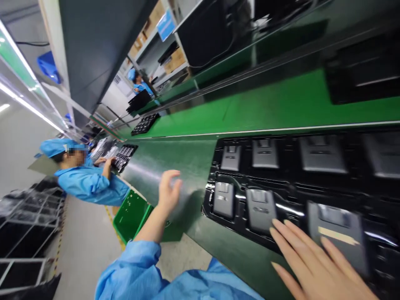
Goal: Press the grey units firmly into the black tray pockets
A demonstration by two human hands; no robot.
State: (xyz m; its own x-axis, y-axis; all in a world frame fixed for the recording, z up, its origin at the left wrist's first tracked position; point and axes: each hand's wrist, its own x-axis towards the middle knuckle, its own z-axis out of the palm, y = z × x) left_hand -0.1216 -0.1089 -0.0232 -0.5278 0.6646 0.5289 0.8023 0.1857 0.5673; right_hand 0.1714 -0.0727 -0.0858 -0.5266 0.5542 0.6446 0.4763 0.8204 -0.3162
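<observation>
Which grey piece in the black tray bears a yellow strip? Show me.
The third grey piece from the left, near row, by the right hand; only it shows a strip.

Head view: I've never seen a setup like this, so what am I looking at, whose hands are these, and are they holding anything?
There is no robot here, and only one picture. It comes from a camera worn on a person's head, looking forward and down at their own bare hands.

A black tray lies on the green bench, with flat grey parts in its hollows. One part carries a pale yellow strip.

The right hand is spread over the tray's near side; whether it touches a part is unclear. The left hand is raised beside the tray, visibly empty. Another person in blue works farther along.
</observation>
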